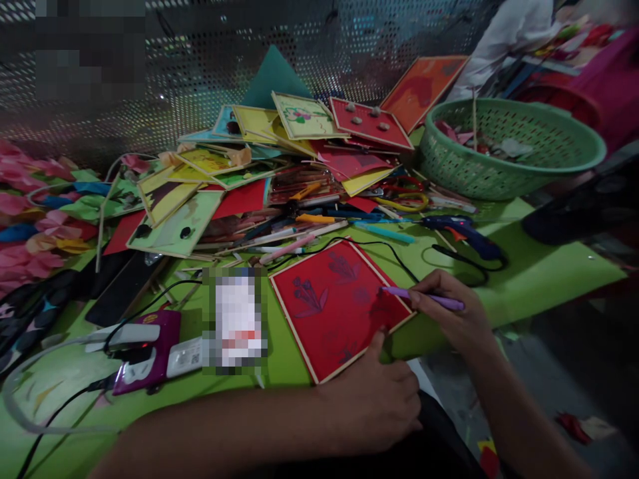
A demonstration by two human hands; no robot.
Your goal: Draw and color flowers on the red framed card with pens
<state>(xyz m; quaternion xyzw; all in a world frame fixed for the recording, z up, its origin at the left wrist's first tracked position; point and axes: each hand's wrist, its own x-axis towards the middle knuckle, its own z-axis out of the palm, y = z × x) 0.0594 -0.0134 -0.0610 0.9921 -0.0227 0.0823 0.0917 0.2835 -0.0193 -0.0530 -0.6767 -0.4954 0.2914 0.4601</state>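
Note:
My right hand [454, 313] is closed around a purple pen [439, 299], its tip touching the right part of a red picture board [329, 326]. The board lies tilted on the table in a thin light wooden frame, with dark flowers drawn on it. At its near edge, my left hand [379, 399] has curled fingers and one digit laid over the red surface, steadying the board. Part of that grip is hidden below the edge. Left of the board lies a phone [238, 319] with a lit, blurred screen.
Behind is a heap of framed pictures [304, 116] with pens and scissors [407, 199]. A blue glue gun [464, 233] and a green basket [514, 153] stand right. At left are a purple power strip [150, 352], cables and paper flowers [34, 219]. A person's white sleeve [504, 40] shows behind.

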